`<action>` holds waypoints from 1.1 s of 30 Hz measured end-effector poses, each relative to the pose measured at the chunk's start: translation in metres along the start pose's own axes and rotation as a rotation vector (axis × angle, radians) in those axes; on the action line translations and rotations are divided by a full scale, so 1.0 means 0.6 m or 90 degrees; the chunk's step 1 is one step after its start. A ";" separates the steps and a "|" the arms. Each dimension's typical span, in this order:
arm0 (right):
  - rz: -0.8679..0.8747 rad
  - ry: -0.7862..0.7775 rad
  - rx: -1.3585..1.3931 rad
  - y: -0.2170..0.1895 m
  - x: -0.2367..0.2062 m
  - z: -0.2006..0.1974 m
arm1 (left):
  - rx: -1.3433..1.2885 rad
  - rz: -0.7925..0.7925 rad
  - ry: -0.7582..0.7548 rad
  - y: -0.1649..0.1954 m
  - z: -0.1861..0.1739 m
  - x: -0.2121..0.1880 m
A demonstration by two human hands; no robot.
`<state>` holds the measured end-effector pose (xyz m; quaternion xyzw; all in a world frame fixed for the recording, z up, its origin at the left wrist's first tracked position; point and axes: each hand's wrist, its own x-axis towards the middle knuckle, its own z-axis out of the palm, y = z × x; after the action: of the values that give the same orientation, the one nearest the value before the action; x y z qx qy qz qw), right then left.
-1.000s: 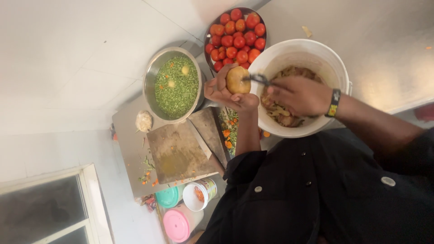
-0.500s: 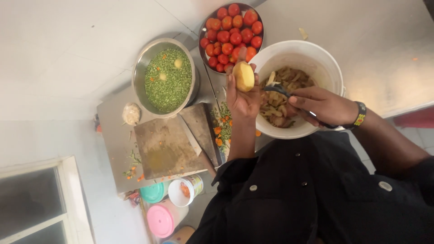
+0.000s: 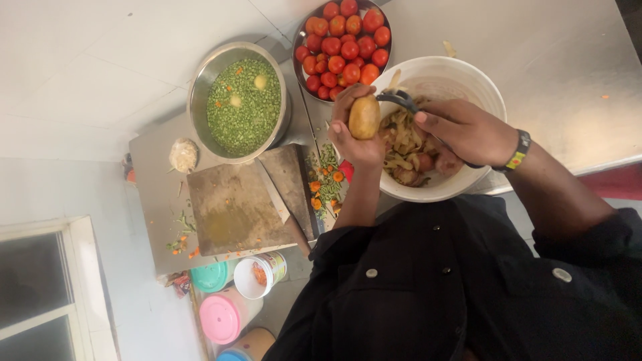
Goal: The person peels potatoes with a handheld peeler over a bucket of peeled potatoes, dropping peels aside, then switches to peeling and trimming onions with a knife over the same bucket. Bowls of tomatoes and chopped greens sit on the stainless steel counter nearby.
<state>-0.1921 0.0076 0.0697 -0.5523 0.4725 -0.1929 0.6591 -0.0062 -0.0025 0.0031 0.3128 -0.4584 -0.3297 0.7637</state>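
Nearest me, my black jacket (image 3: 428, 294) with four buttons showing. Low at the table's edge: one pink lid (image 3: 222, 317), one teal lid (image 3: 210, 275), one small white tub (image 3: 257, 274) with orange bits inside.

My left hand (image 3: 358, 130) is closed around one potato (image 3: 364, 116), held upright over the rim of the white bowl (image 3: 461, 77). My right hand (image 3: 468, 130) grips one dark-handled peeler (image 3: 400, 100), its head just beside the potato. One wristband (image 3: 518, 150) on my right wrist. The bowl holds a heap of peelings and at least two reddish potatoes; exact count hidden under my hand.

Left of my forearm, a scatter of green and orange vegetable scraps (image 3: 324, 177) on the table (image 3: 568, 80). Then one wooden cutting board (image 3: 241, 200) with one knife (image 3: 277, 200) lying across it, blade toward the far side.

Farther: one steel bowl (image 3: 200, 87) of chopped greens, two pale pieces floating on top. One small pale lump (image 3: 182, 154) beside it. Farthest: one dark bowl of red tomatoes (image 3: 344, 40), too many to count surely, about two dozen visible.
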 end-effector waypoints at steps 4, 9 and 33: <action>-0.059 0.027 -0.014 -0.002 0.016 0.033 | 0.152 0.074 0.005 0.005 0.011 0.016; 0.047 -0.083 -0.061 0.020 0.003 0.061 | -0.072 0.011 0.058 -0.014 0.002 0.021; -0.015 -0.068 0.003 0.019 0.015 -0.007 | 0.135 -0.042 0.002 0.000 -0.009 0.007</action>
<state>-0.1943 0.0019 0.0560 -0.5660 0.4300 -0.1721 0.6821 0.0003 -0.0045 0.0030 0.4071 -0.4788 -0.3041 0.7159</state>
